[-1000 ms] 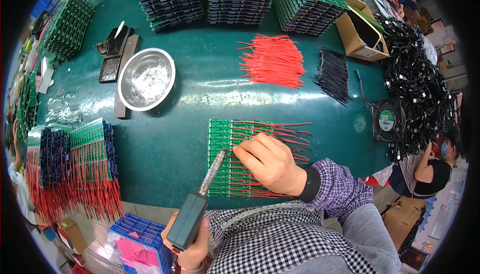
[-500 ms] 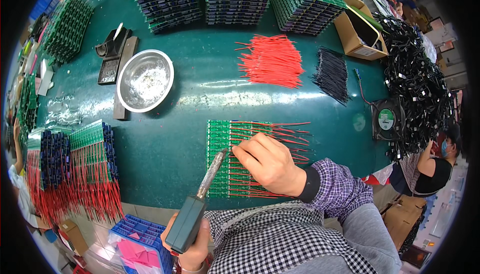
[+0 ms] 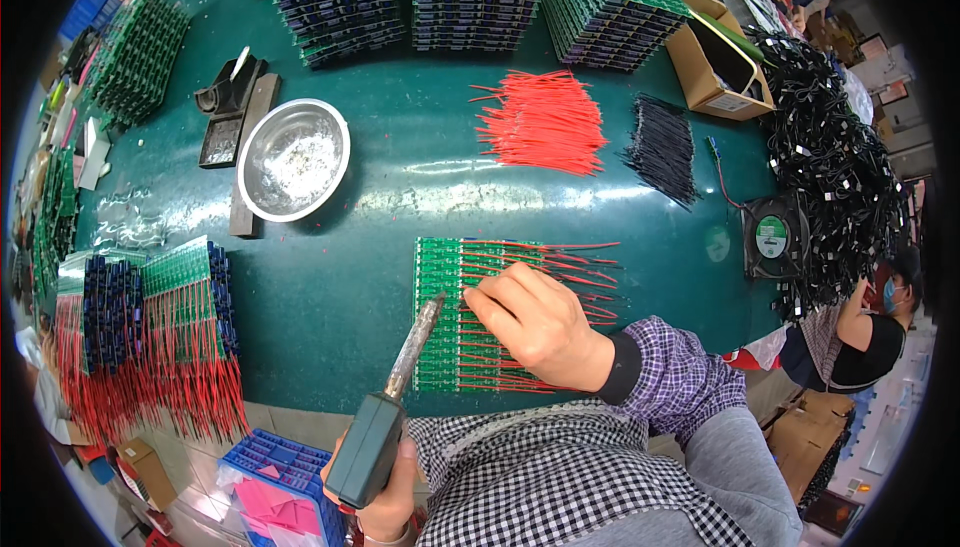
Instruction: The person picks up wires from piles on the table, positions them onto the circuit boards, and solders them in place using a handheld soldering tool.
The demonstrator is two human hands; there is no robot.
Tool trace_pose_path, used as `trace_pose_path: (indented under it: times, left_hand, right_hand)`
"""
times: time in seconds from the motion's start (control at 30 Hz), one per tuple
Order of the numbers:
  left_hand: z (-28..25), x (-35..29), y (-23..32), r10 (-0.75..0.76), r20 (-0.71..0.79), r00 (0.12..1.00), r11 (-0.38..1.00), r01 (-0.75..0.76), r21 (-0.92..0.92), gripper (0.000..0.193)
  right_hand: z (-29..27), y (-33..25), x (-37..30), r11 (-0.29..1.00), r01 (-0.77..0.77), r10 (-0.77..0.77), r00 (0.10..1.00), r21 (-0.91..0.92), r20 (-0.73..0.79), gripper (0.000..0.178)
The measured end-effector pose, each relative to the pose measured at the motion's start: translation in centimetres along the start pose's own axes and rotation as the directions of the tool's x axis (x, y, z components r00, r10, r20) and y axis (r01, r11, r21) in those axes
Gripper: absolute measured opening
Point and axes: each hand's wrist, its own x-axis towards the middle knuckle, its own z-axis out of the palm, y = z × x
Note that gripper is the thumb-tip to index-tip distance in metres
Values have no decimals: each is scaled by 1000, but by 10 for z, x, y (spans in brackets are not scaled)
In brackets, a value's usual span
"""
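My left hand (image 3: 395, 502) is closed round the dark green handle of a soldering iron (image 3: 368, 447). Its metal barrel slants up and away, with the tip over the left part of a green circuit board panel (image 3: 430, 352). Rows of red wires (image 3: 590, 265) run from the panel out to the right, some with dark wires beside them. My right hand (image 3: 540, 327) rests over the panel's middle, thumb and fingertips pinched on a thin wire close to the iron's tip. The palm side and most of that wire are hidden.
Beyond the panel lie a red wire pile (image 3: 540, 125) and a black wire pile (image 3: 662, 152). A metal bowl (image 3: 342, 182) stands at left. Wired boards (image 3: 180, 297) are stacked near left, bare board stacks (image 3: 475, 7) at the back. A fan (image 3: 772, 237) and black cables (image 3: 840, 167) fill the right.
The iron's tip has drawn back slightly to the left, away from my right fingertips. My right hand stays almost in place, still pinching.
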Motion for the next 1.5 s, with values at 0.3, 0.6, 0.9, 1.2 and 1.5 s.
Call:
trace_pose_path:
  times: [0.3, 0.6, 0.9, 1.2, 1.5]
  left_hand:
    - [-3, -13, -6, -226, -143, 964, 972, 214, -93, 34]
    - [-4, -2, -1, 53, 13, 998, 995, -54, 84, 37]
    - [0, 5, 6, 52, 35, 998, 995, -55, 89, 31]
    - [4, 12, 9, 198, 65, 978, 964, -206, 166, 19]
    - [4, 9, 15, 126, 20, 992, 986, -127, 110, 20]
  right_hand:
    - [-5, -6, -3, 999, 24, -23, 998, 24, -52, 32]
    - [-3, -6, -6, 998, 2, 0, 1000, 66, -24, 33]
    - [0, -5, -7, 999, 1, -1, 1000, 49, -9, 33]
    - [0, -6, -7, 999, -2, 3, 1000, 42, -10, 34]
    - [-1, -6, -6, 999, -5, 5, 1000, 48, 2, 34]
